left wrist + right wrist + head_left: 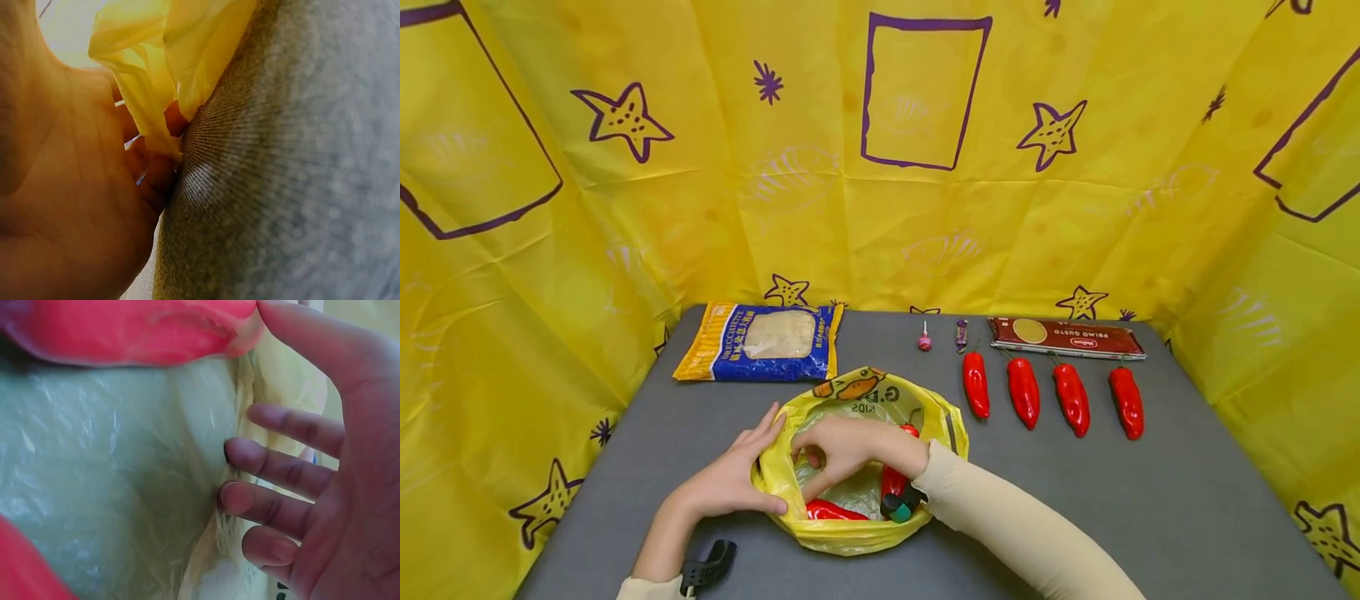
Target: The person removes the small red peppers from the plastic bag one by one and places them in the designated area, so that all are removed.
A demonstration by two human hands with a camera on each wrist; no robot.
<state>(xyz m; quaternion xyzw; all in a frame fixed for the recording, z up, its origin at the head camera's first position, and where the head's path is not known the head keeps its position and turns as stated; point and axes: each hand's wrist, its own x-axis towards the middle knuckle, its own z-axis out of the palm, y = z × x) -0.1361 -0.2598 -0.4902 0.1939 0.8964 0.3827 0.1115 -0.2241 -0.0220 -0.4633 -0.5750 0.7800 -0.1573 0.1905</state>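
Inside crinkly yellow bag [857, 533], right hand [842, 446] nears glossy peppers [831, 510].

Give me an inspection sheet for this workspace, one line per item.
Surface: grey table, bare at the front right.
Job's things: yellow plastic bag open at the front; red peppers inside.
Clutter: four red peppers in a row; dark red pasta box; blue-and-yellow pasta packet; lollipop; small wrapped sweet.
Hands: left hand grips the bag's left rim; right hand is at the bag's mouth, fingers loosely bent against the plastic, holding nothing.
Cables: nothing seen.
Surroundings: yellow cloth with purple stars on three sides.
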